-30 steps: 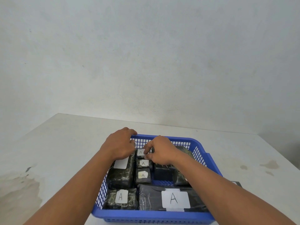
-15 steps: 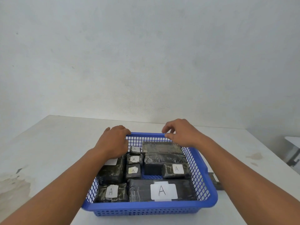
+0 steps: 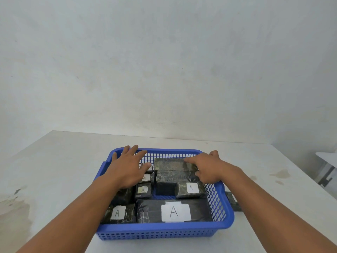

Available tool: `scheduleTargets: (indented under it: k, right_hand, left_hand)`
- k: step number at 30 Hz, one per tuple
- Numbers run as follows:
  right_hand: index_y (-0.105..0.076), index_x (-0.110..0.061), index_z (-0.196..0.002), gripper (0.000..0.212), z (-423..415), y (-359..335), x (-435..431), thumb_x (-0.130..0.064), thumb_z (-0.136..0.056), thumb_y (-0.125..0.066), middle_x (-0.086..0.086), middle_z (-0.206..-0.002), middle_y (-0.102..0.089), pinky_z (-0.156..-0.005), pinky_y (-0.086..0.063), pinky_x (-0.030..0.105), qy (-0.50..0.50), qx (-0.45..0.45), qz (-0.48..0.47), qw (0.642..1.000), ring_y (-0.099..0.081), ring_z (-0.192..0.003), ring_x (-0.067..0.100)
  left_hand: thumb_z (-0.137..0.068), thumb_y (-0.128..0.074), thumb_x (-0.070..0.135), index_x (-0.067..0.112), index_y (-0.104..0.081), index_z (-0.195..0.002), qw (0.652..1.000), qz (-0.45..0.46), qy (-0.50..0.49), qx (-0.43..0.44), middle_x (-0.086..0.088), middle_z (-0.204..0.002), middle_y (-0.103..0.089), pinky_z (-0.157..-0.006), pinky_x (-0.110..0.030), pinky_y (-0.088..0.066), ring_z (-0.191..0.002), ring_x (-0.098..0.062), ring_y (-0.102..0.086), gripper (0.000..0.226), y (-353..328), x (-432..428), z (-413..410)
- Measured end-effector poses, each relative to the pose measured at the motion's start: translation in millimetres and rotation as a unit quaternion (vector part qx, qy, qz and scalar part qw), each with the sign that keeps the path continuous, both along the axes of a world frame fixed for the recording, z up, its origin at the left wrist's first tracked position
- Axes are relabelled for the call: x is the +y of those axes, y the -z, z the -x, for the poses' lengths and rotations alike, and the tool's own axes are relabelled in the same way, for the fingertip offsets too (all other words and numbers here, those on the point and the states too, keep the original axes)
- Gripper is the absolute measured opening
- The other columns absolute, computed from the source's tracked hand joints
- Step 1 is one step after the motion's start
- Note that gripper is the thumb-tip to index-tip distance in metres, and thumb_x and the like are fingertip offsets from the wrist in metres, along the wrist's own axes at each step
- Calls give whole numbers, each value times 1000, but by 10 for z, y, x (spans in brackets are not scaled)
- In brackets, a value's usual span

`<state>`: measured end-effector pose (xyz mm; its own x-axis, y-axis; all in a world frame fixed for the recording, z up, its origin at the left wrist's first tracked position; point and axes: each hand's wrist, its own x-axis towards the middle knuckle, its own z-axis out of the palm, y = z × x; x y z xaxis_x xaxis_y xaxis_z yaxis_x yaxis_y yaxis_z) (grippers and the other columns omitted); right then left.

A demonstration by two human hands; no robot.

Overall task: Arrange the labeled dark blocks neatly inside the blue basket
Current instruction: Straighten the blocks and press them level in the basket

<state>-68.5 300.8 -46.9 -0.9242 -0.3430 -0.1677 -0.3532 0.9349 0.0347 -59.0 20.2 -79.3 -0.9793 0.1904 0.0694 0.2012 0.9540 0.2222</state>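
Left hand (image 3: 127,170) hides the ten-o'clock blocks — I can't read them.
Both hands' fingers spread; right hand (image 3: 207,168) presses flat on the far block (image 3: 171,164) in the blue basket (image 3: 164,229).

Blocks (image 3: 175,210) in basket (image 3: 164,232) on table (image 3: 54,161); another block (image 3: 232,200) outside, right.

Light: I see soft, even, diffuse brightness; source direction unclear.
Shadows: faint ones under my forearms and beneath the blue basket (image 3: 164,227).
Glare: mild sheen on the dark wrapped blocks (image 3: 172,164).
Sharpness: slightly soft throughout, compression smearing on wall (image 3: 164,61).
Distortion: wide-angle bowing of table (image 3: 54,161) edges.
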Motion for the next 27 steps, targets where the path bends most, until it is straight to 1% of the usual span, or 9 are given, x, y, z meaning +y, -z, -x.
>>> scheduleTargets:
  k: [3, 5, 7, 11, 15, 18, 19, 23, 27]
  right_hand:
    - [-36, -39, -148, 58, 24, -31, 11, -22, -97, -56, -2, -118, -66, -101, -23, 42, 11, -7, 17, 1000, -51, -123, 23]
    - [-43, -39, -143, 54, 29, -43, 21, -23, -95, -62, -2, -124, -64, -103, -26, 43, 20, -5, 39, 999, -51, -123, 23]
    - [-48, -38, -139, 52, 28, -49, 23, -20, -94, -64, -3, -123, -63, -102, -29, 42, 22, -2, 59, 998, -53, -120, 22]
    - [-53, -35, -135, 45, 52, -58, 19, -14, -95, -57, -1, -122, -59, -101, -36, 42, 21, 19, 102, 994, -55, -116, 23]
    - [-48, -20, -139, 48, 58, -34, 8, -22, -93, -60, 3, -120, -49, -100, -41, 39, 34, 13, 147, 988, -53, -116, 24]
    - [-57, -11, -115, 30, 93, -21, 16, -25, -89, -60, 2, -109, -43, -88, -46, 35, 44, 4, 152, 987, -55, -106, 27]
    - [-58, -11, -113, 29, 105, -20, 15, -28, -89, -60, 2, -109, -42, -87, -47, 35, 52, 1, 153, 987, -55, -103, 26]
    - [-52, -17, -137, 53, 104, 7, 8, -32, -89, -65, -1, -116, -43, -91, -42, 27, 64, 17, 194, 979, -53, -110, 19]
    - [-52, -23, -134, 51, 74, 13, 34, -28, -86, -70, -1, -124, -50, -97, -46, 30, 59, 31, 246, 967, -55, -116, 16]
  left_hand:
    - [-93, -17, 69, 37, -14, -154, 1000, 4, -2, -18, 1, -165, 3, -119, -58, 4, -151, -24, 8, 69, 64, -27, 17]
    - [-92, -14, 71, 37, -13, -154, 1000, 6, -2, -15, 2, -165, 4, -118, -58, 5, -151, -24, 9, 71, 91, -33, 22]
    - [-92, -14, 71, 36, -14, -155, 1000, 7, -4, -10, 2, -165, 5, -118, -58, 5, -151, -24, 9, 72, 111, -38, 25]
    - [-95, -17, 66, 32, -18, -155, 1000, 3, -2, -3, 1, -165, 3, -119, -57, 4, -151, -23, 9, 68, 118, -46, 37]
    - [-97, -22, 61, 30, -22, -154, 1000, -12, -4, 2, 1, -165, -2, -120, -57, -2, -151, -23, 5, 64, 108, -40, 46]
    - [-99, -26, 56, 26, -23, -154, 1000, -18, -7, 11, 0, -165, -6, -120, -56, -5, -151, -22, 2, 63, 100, -36, 50]
    - [-99, -28, 55, 24, -23, -154, 1000, -22, -8, 14, 0, -165, -7, -120, -55, -6, -151, -22, 2, 63, 97, -38, 53]
    - [-100, -30, 52, 21, -18, -155, 999, -36, -10, 16, 1, -165, -8, -121, -52, -6, -151, -21, 1, 64, 94, -49, 62]
    - [-100, -32, 51, 20, -19, -154, 999, -41, -9, 22, 1, -164, -10, -121, -52, -8, -151, -21, -1, 64, 102, -56, 70]
